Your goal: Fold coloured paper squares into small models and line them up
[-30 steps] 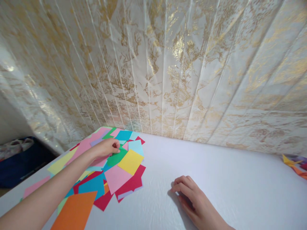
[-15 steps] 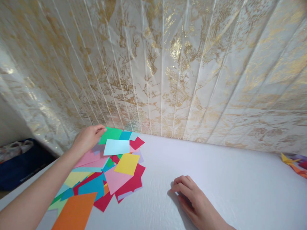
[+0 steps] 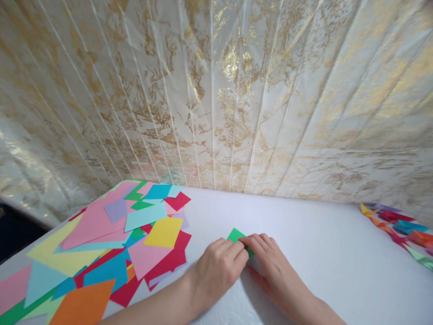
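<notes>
A green square of paper (image 3: 235, 234) is held at the front middle of the white table (image 3: 297, 234). Its far corner shows between my hands, while most of it is hidden under my fingers. My left hand (image 3: 221, 264) is closed on its left and near side, knuckles up. From the right, my right hand (image 3: 270, 262) has bent fingers on the same sheet, the fingertips close to those of the left. To the left of my hands lies a loose spread of coloured paper sheets, with a yellow sheet (image 3: 164, 232) and a pink sheet (image 3: 149, 257) nearest.
An orange sheet (image 3: 84, 302) lies at the front left of the spread. Several folded paper pieces (image 3: 402, 225) in mixed colours sit at the right edge. A white and gold patterned curtain (image 3: 223, 104) hangs along the table's back edge. Something dark (image 3: 16, 230) stands beyond the left edge.
My left hand has brought the green sheet from the far left of the spread to the middle. My right hand now touches it too. The view has shifted slightly right.
</notes>
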Demonstrator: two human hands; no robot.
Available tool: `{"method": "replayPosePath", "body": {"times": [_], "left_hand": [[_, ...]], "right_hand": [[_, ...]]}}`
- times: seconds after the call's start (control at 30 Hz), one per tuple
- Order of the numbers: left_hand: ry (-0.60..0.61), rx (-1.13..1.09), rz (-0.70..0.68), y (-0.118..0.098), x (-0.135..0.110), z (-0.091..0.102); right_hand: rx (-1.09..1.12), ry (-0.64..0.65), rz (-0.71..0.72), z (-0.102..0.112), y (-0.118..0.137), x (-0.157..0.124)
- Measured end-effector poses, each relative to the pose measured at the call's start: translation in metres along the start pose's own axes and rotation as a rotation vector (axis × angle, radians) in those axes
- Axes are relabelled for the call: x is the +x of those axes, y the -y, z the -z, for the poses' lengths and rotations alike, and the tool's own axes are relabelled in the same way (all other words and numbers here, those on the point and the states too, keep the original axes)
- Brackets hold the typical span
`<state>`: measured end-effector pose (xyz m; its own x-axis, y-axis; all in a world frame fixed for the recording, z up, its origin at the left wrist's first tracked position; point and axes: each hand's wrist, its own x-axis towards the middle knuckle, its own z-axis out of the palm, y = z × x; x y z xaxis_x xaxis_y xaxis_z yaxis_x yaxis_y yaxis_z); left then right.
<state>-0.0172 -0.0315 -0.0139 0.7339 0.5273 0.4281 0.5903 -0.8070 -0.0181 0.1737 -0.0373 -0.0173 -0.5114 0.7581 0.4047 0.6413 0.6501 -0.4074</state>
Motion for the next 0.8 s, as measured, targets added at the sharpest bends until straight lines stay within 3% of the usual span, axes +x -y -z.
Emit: {"method": "replayPosePath", "body": {"times": [0.13, 0.27, 0.4, 0.57, 0.63, 0.8], "left_hand": [[0.062, -0.089, 0.106, -0.012, 0.017, -0.011], [0.115, -0.165, 0.243, -0.014, 0.019, -0.010], [0.172, -0.190, 0.348, -0.014, 0.005, -0.004], [0.183, -0.176, 0.341, -0.017, -0.025, -0.001], [0.155, -0.162, 0.286, -0.016, -0.033, -0.005], [0.093, -0.138, 0.211, -0.011, -0.034, -0.014]], "right_hand": [[-0.031, 0.146, -0.182, 0.011, -0.008, 0.005], [0.082, 0.254, -0.218, 0.026, -0.013, 0.006], [0.236, 0.319, -0.213, 0.035, -0.020, 0.006], [0.240, 0.255, -0.349, 0.027, -0.030, 0.014], [0.243, 0.269, -0.321, 0.029, -0.028, 0.015], [0.283, 0.360, -0.069, 0.053, -0.015, 0.005]]}}
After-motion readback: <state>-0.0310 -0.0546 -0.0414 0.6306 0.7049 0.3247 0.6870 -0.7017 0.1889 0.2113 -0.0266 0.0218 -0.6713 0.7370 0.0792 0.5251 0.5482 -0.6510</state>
